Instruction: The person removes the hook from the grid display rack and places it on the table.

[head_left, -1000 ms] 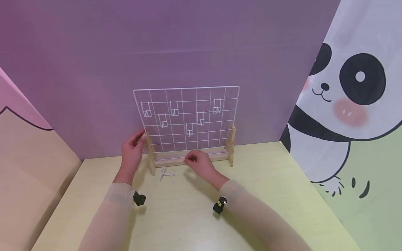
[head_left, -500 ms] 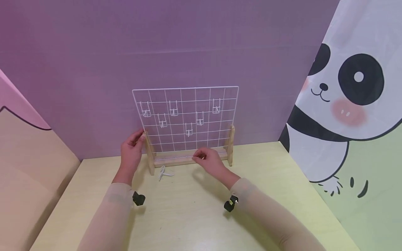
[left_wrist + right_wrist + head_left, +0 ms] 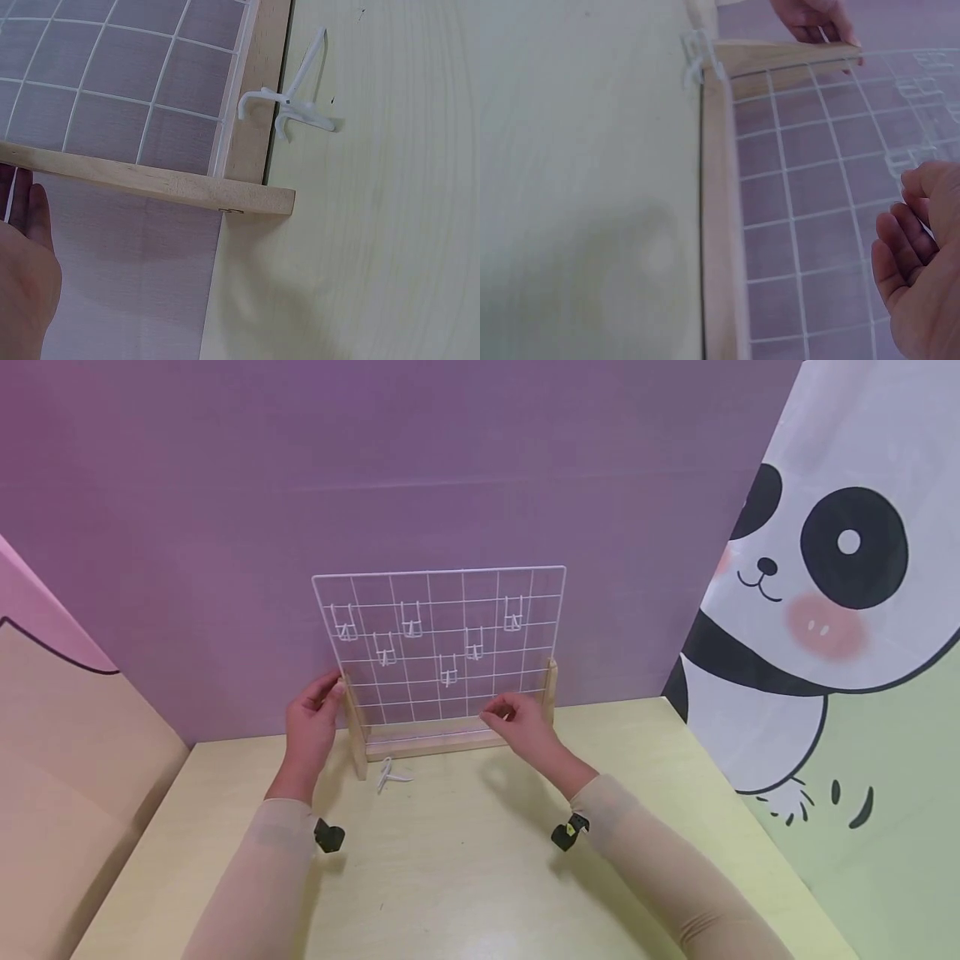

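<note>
Standing at the far edge of a pale yellow wood-grain table point(image 3: 465, 860), a white wire grid panel point(image 3: 442, 643) sits in wooden feet. The left hand point(image 3: 311, 722) grips its left wooden post point(image 3: 352, 718); the right hand point(image 3: 521, 727) hovers with loosely curled fingers, holding nothing. A white plastic hook point(image 3: 390, 774) lies beside.

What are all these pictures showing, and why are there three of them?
A person wears three cameras: one on the head, one on each wrist. The big picture looks down at both hands. The left hand has its grip on the left edge of a white wire grid that stands in a wooden stand on a yellow table. The right hand touches the grid low down, fingers curled; whether it holds anything is unclear. Small white hooks hang on the grid, and a loose hook lies on the table.
</note>
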A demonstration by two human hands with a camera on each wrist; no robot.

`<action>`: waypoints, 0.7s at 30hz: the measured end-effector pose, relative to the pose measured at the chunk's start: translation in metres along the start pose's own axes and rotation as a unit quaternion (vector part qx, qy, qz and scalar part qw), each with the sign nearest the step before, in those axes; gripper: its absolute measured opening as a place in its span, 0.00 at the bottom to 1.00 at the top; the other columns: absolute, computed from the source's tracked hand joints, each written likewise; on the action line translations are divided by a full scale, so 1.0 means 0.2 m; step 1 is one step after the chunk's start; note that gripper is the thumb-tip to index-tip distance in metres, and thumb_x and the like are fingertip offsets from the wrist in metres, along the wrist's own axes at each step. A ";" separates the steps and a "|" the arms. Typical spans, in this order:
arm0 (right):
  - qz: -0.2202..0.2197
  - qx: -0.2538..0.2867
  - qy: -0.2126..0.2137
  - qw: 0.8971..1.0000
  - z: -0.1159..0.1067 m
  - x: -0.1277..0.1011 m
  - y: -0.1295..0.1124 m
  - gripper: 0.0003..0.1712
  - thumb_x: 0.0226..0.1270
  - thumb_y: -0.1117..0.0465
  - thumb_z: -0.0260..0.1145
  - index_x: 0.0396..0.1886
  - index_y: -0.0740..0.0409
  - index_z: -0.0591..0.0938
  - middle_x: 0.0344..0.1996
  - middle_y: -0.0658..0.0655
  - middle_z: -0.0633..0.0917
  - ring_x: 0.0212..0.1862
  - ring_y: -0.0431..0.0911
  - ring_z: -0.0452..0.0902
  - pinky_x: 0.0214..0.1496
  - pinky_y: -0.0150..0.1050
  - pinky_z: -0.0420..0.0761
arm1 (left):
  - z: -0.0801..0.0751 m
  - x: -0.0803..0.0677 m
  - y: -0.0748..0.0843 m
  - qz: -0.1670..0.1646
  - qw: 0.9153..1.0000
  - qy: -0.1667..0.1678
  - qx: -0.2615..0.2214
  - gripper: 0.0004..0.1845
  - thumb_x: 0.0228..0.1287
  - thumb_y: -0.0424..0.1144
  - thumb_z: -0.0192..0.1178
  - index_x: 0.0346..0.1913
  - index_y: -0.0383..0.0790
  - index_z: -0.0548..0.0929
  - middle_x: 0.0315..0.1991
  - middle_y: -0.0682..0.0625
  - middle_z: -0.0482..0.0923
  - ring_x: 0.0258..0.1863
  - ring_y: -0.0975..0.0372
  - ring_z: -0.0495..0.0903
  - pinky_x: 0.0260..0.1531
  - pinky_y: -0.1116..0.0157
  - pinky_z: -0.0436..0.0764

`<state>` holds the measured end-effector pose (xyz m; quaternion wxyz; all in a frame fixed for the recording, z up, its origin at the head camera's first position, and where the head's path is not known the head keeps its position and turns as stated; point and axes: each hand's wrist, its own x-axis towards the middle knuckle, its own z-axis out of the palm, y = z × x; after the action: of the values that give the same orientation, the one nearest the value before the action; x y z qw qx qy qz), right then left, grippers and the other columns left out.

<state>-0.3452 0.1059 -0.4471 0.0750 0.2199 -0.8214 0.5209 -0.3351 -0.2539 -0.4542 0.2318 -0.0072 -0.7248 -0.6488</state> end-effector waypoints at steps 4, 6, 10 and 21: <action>0.008 -0.001 0.023 1.000 -0.06 0.02 -0.02 0.04 0.76 0.65 0.76 0.44 0.60 0.89 0.35 0.53 0.87 0.38 0.47 0.78 0.38 0.33 0.78 | -0.01 0.00 0.01 -0.004 1.000 -0.001 0.004 0.22 0.87 0.41 0.61 0.74 0.34 0.82 0.70 0.40 0.83 0.62 0.70 0.79 0.63 0.76 0.78; 0.009 0.003 0.032 0.999 -0.08 0.03 -0.03 0.04 0.76 0.65 0.76 0.45 0.60 0.89 0.36 0.54 0.87 0.38 0.48 0.78 0.38 0.33 0.78 | -0.01 0.00 0.01 -0.004 1.000 -0.002 0.003 0.22 0.87 0.40 0.61 0.74 0.34 0.82 0.71 0.38 0.82 0.62 0.70 0.79 0.63 0.76 0.78; 0.007 0.012 0.044 0.999 -0.13 0.05 -0.06 0.04 0.77 0.64 0.75 0.46 0.60 0.89 0.37 0.56 0.86 0.40 0.50 0.78 0.39 0.33 0.78 | -0.01 0.00 0.01 0.000 1.000 -0.003 0.001 0.22 0.86 0.40 0.61 0.73 0.33 0.82 0.71 0.37 0.82 0.61 0.70 0.79 0.61 0.77 0.78; -0.038 0.010 0.079 0.996 -0.25 0.10 -0.14 0.05 0.79 0.66 0.74 0.48 0.63 0.88 0.42 0.59 0.87 0.43 0.52 0.80 0.44 0.32 0.81 | -0.01 0.00 0.00 -0.003 1.000 -0.007 0.002 0.22 0.86 0.43 0.62 0.74 0.36 0.83 0.71 0.42 0.83 0.67 0.65 0.79 0.68 0.71 0.78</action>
<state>-0.3557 0.1339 -0.3945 0.1573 0.2102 -0.7989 0.5412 -0.3346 -0.2553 -0.4537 0.2246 -0.0097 -0.7275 -0.6482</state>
